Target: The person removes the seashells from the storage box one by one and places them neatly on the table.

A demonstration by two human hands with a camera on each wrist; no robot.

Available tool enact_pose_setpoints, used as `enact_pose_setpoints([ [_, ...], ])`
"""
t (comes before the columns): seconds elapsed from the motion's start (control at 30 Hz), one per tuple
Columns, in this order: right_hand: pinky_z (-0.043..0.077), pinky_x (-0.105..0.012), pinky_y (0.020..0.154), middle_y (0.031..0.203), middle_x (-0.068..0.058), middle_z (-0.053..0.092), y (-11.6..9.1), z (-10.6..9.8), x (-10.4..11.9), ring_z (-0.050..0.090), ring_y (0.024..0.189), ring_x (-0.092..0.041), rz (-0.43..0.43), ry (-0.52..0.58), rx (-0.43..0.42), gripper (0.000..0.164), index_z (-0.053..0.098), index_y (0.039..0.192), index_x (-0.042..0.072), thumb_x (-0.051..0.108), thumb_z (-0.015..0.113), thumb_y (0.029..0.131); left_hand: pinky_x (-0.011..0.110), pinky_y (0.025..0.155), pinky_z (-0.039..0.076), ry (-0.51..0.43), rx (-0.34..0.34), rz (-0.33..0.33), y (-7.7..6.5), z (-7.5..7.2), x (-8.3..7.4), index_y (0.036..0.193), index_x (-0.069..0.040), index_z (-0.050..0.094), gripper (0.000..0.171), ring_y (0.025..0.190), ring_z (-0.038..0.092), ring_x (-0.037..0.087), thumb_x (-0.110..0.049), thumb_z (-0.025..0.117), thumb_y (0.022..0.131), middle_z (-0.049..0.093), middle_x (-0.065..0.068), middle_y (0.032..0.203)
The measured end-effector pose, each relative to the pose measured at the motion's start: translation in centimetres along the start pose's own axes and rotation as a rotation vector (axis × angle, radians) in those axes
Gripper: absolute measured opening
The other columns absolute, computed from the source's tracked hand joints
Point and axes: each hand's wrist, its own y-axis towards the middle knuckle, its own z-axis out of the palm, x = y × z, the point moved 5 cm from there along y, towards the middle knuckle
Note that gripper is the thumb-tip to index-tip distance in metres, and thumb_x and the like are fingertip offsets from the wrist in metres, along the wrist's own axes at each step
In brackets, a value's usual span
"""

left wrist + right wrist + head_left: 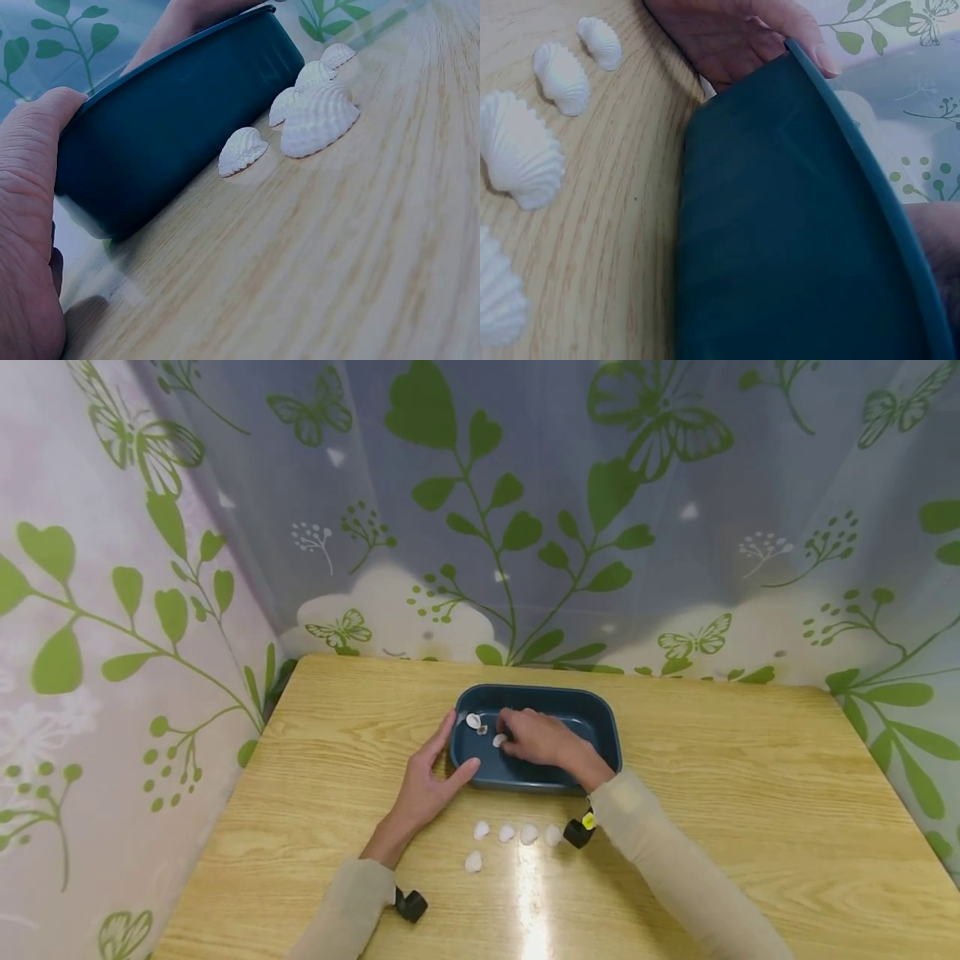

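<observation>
Sleeves of pale beige cloth came nearest the camera, the left sleeve (348, 906) cut off by the lower edge of the head view, as was the right sleeve (686, 860). Past them, a dark teal tub (525, 786), smooth and apparently plastic, with rounded corners, stood on the wood-grained bench (750, 785). Of the hands, the left hand (420, 787) lay unclenched and spread about the tub's left end, its fingers straight along the outside and its thumb at the near rim; part of the fingers was out of sight behind the wall. The right hand (538, 737) reached inside with curled fingers, pinching a small shell (498, 741) low in the tub; the tub's wall hid that pinch from both wrist cameras. Toward the left end inside lay a rounder white shell (473, 721) and, just beside it, a brownish piece (482, 729) too small to make out.

Nearer than the tub, a row of four white shells (507, 833) sat on the bench, with a lone shell (472, 862) in front of the leftmost. Close up they were ribbed, with scalloped edges; the left wrist view showed them overlapping, and the right wrist view cut one off at its left edge.
</observation>
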Motion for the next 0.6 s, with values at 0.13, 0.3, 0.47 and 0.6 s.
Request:
enact_pose_setpoints([
  [0.13, 0.051, -0.03, 0.063, 0.094, 0.0, 0.068, -0.4, -0.1, -0.1, 0.058, 0.071, -0.012, 0.017, -0.01, 0.014, 0.02, 0.067, 0.117, 0.008, 0.022, 0.068, 0.103, 0.039, 0.129, 0.022, -0.002, -0.002, 0.001, 0.0, 0.0, -0.1, 0.166, -0.021, 0.03, 0.082, 0.157, 0.025, 0.014, -0.029, 0.076, 0.099, 0.029, -0.008, 0.169],
  [0.3, 0.051, -0.03, 0.064, 0.093, 0.001, 0.067, -1.0, -0.2, 0.0, 0.057, 0.07, -0.012, -0.007, -0.012, 0.014, 0.019, 0.067, 0.114, 0.008, 0.022, 0.07, 0.102, 0.041, 0.129, 0.022, -0.003, 0.0, 0.003, 0.0, 0.1, -0.1, 0.166, -0.02, 0.03, 0.082, 0.157, 0.025, 0.015, -0.03, 0.075, 0.099, 0.029, -0.007, 0.17],
  [0.47, 0.05, -0.029, 0.065, 0.098, -0.002, 0.069, -1.5, -0.2, -0.1, 0.055, 0.072, -0.011, -0.054, 0.002, -0.013, 0.018, 0.067, 0.113, 0.006, 0.019, 0.071, 0.101, 0.041, 0.129, 0.023, 0.0, -0.004, 0.002, 0.0, 0.1, -0.1, 0.166, -0.021, 0.03, 0.082, 0.157, 0.026, 0.015, -0.031, 0.075, 0.099, 0.029, -0.005, 0.17],
  [0.6, 0.049, -0.028, 0.064, 0.09, 0.0, 0.065, -1.7, 0.1, -0.3, 0.054, 0.069, -0.01, -0.073, 0.037, -0.009, 0.017, 0.066, 0.113, 0.007, 0.018, 0.071, 0.101, 0.043, 0.128, 0.023, -0.002, -0.011, 0.015, 0.0, 0.1, -0.2, 0.166, -0.02, 0.03, 0.082, 0.157, 0.027, 0.018, -0.028, 0.076, 0.098, 0.03, -0.003, 0.17],
])
